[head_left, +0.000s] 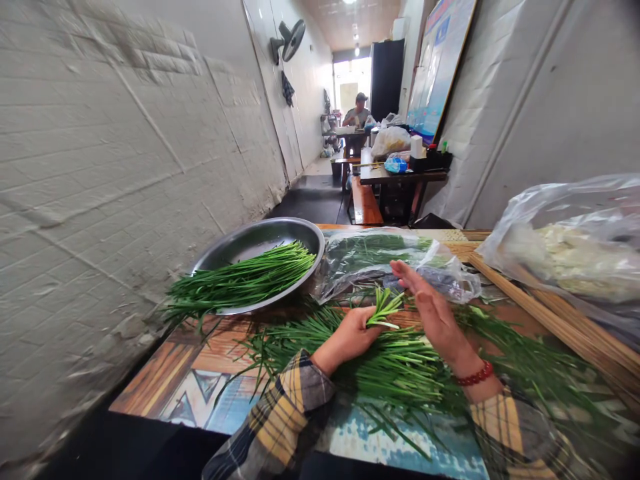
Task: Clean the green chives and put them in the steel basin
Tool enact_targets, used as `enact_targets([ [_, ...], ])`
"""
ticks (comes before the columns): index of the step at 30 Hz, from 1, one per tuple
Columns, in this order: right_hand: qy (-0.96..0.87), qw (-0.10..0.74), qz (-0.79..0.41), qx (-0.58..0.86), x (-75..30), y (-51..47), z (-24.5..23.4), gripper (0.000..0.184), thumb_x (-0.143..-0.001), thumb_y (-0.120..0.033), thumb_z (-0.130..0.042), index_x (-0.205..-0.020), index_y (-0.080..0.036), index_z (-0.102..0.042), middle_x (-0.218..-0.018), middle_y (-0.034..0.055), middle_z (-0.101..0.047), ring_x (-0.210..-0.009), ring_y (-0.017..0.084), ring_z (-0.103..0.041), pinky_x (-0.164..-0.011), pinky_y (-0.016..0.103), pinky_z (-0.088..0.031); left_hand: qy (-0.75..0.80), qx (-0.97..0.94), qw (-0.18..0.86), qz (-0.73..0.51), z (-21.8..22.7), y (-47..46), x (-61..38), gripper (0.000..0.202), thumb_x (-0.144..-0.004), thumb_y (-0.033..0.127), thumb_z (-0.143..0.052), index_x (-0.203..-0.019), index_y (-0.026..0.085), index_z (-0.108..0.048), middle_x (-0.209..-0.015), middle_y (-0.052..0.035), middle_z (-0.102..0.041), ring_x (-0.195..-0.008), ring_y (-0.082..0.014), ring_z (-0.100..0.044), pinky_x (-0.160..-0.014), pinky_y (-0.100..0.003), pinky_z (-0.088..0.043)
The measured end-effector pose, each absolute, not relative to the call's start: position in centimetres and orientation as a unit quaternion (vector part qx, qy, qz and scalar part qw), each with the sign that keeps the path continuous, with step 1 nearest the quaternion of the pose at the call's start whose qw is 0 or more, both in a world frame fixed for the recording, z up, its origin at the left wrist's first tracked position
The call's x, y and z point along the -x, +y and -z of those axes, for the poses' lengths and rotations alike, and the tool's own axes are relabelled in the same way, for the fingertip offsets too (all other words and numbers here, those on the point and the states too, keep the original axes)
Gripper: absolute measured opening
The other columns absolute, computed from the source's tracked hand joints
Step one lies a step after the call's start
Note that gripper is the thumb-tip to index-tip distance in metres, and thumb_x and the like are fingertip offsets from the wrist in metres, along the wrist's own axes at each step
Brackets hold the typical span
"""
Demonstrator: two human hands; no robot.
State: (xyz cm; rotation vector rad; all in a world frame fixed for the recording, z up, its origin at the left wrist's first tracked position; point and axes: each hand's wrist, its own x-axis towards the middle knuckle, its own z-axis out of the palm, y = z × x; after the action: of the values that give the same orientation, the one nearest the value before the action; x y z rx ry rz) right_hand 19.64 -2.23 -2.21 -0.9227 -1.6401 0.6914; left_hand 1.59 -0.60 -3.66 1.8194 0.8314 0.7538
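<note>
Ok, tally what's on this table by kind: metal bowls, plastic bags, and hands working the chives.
Metal bowl: 1
Plastic bags: 2, the greens bag and the white-food bag
Hands: 2, left hand gripping chives, right hand open
Total: 5

My one camera rides on my head, looking forward and down, tilted so the bench slants. It sits near enough to show single chives in the grip of my left hand, with my right hand beside it. Higher up, it faces along a narrow room, with the wall on my left.
</note>
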Motion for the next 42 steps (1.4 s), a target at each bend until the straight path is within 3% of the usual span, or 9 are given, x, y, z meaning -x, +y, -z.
enact_targets([
  [5, -0.752, 0.464, -0.289, 0.368, -19.4, -2.8, 1.6, 0.057, -0.096, -0.056, -0.023, -0.138, -0.026, -0.049, -0.142, 0.0033, -0.051, -0.134, 0.025, -0.043, -0.115, 0.042, -0.031, 0.347, -0.743, 0.479, -0.314, 3.6, -0.7, -1.5, 0.020, -0.082, 0.027, -0.056, -0.083, 0.011, -0.068, -0.080, -0.0030, -0.066, -0.075, -0.0160, -0.055, -0.073, -0.025, -0.044],
  [10, -0.789, 0.470, -0.177, 0.353, -18.7, -3.4, 1.1, 0.061, -0.095, -0.055, -0.029, -0.148, -0.025, -0.033, -0.151, 0.0048, -0.039, -0.140, 0.028, -0.033, -0.116, 0.047, -0.027, 0.340, -0.752, 0.469, -0.315, 4.1, -0.5, -1.6, 0.018, -0.082, 0.024, -0.054, -0.081, 0.011, -0.065, -0.078, -0.0029, -0.064, -0.073, -0.0154, -0.053, -0.070, -0.025, -0.042],
  [15, -0.808, 0.445, -0.110, 0.370, -17.6, -3.2, 1.8, 0.050, -0.097, -0.032, -0.040, -0.146, -0.026, -0.037, -0.148, 0.0059, -0.043, -0.138, 0.024, -0.036, -0.115, 0.048, -0.029, 0.347, -0.775, 0.425, -0.314, 4.2, -0.7, -1.7, 0.009, -0.078, 0.017, -0.054, -0.071, 0.013, -0.058, -0.072, -0.0007, -0.059, -0.070, -0.0139, -0.047, -0.069, -0.024, -0.039],
  [21, -0.695, 0.530, -0.275, 0.401, -18.1, -2.0, 3.9, 0.056, -0.098, -0.041, -0.037, -0.150, -0.025, -0.026, -0.148, 0.0109, -0.042, -0.132, 0.025, -0.046, -0.107, 0.046, -0.040, 0.374, -0.692, 0.470, -0.400, 2.6, -0.5, -1.3, 0.027, -0.086, 0.037, -0.053, -0.071, 0.015, -0.054, -0.067, 0.0007, -0.051, -0.064, -0.0115, -0.041, -0.063, -0.024, -0.036],
  [24, -0.749, 0.438, -0.333, 0.370, -16.8, -2.3, 4.9, 0.068, -0.095, -0.046, -0.042, -0.153, -0.021, -0.015, -0.149, 0.0136, -0.040, -0.133, 0.025, -0.044, -0.108, 0.046, -0.040, 0.382, -0.605, 0.523, -0.463, 1.4, -0.1, -0.3, 0.037, -0.086, 0.047, -0.054, -0.068, 0.016, -0.051, -0.062, 0.0014, -0.048, -0.061, -0.0108, -0.043, -0.062, -0.024, -0.037],
  [27, -0.852, 0.265, -0.254, 0.373, -15.2, -3.2, 5.5, 0.075, -0.086, -0.049, -0.058, -0.148, -0.018, -0.032, -0.150, 0.0153, -0.038, -0.139, 0.030, -0.035, -0.114, 0.051, -0.028, 0.345, -0.521, 0.565, -0.539, -0.8, 0.6, 1.0, 0.032, -0.084, 0.047, -0.059, -0.076, 0.017, -0.052, -0.063, 0.0023, -0.049, -0.061, -0.0099, -0.047, -0.064, -0.023, -0.041],
  [31, -0.900, 0.139, -0.170, 0.377, -14.2, -4.2, 5.2, 0.061, -0.089, -0.043, -0.053, -0.144, -0.017, -0.042, -0.150, 0.0140, -0.038, -0.141, 0.031, -0.031, -0.115, 0.053, -0.024, 0.281, -0.443, 0.583, -0.621, -5.7, 1.8, 3.0, 0.027, -0.081, 0.040, -0.066, -0.081, 0.017, -0.053, -0.065, 0.0033, -0.052, -0.060, -0.0086, -0.051, -0.063, -0.022, -0.044],
  [37, -0.902, 0.145, -0.161, 0.373, -14.3, -4.3, 5.1, 0.061, -0.088, -0.041, -0.055, -0.143, -0.019, -0.043, -0.150, 0.0109, -0.038, -0.140, 0.029, -0.033, -0.116, 0.051, -0.024, 0.216, -0.440, 0.561, -0.667, -12.7, 1.9, 3.7, 0.020, -0.089, 0.035, -0.058, -0.081, 0.017, -0.054, -0.066, 0.0035, -0.053, -0.058, -0.0074, -0.055, -0.064, -0.023, -0.048],
  [42, -0.883, 0.179, -0.201, 0.385, -14.5, -4.0, 5.8, 0.062, -0.084, -0.050, -0.058, -0.136, -0.017, -0.053, -0.143, 0.0149, -0.048, -0.134, 0.031, -0.042, -0.111, 0.051, -0.033, 0.197, -0.483, 0.556, -0.647, -14.4, 0.6, 3.0, 0.022, -0.086, 0.039, -0.062, -0.085, 0.018, -0.054, -0.067, 0.0044, -0.053, -0.058, -0.0074, -0.054, -0.064, -0.023, -0.047],
])
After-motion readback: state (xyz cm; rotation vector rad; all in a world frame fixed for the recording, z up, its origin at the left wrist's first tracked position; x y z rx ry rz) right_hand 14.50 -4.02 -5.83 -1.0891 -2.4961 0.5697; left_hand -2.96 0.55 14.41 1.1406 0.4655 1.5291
